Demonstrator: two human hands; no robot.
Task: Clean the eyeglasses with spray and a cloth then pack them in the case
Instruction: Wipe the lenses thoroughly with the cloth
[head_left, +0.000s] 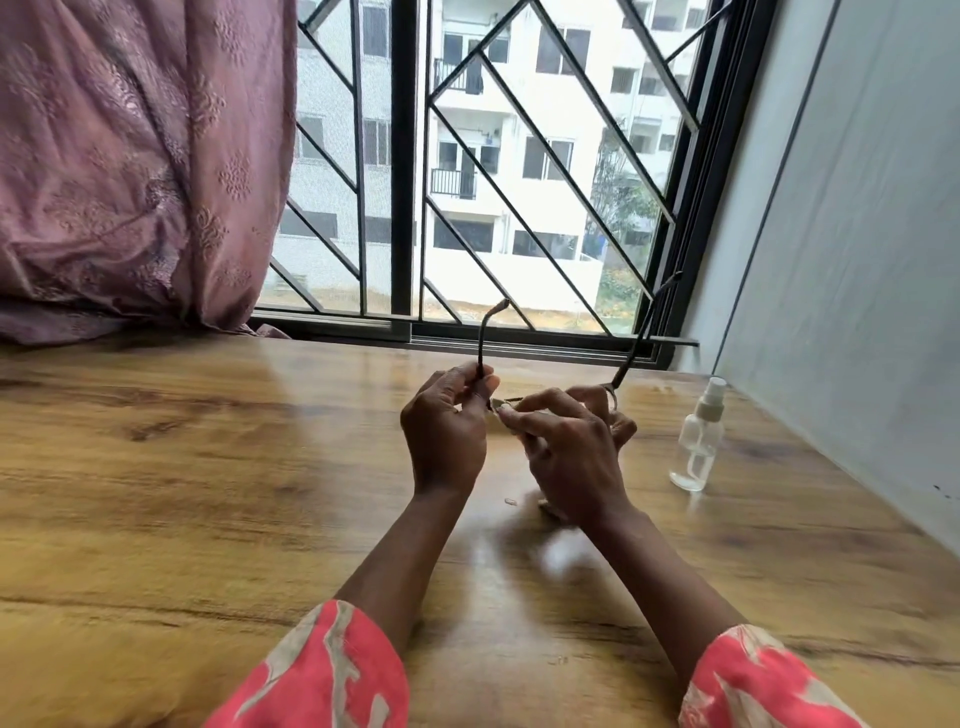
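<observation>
While both forearms reach out over the wooden table (156, 467), the two hands meet above its middle with the eyeglasses (613, 397) held between them. The left hand (444, 434) has its fingers curled round one temple arm near the hinge, thumb pressed against it, and that temple arm rises from the fist and bends at its tip in front of the window (519, 171). The right hand (569, 447) is curled about the front of the frame, its forefinger stretched along the top toward the left hand; a round rim shows just past its knuckles, and the other temple arm slants up and to the right from there. Whether a cloth lies under the right fingers is hard to tell, since the hand covers the lenses. The glasses are off the table surface, in the air.

A small clear spray bottle (698, 441) with a white nozzle stands upright on the table to the right of the hands, near the grey wall (857, 234). A mauve curtain (140, 156) hangs at the left, its hem resting on the table's far edge. Coral patterned sleeves (332, 675) cover both arms near the elbows.
</observation>
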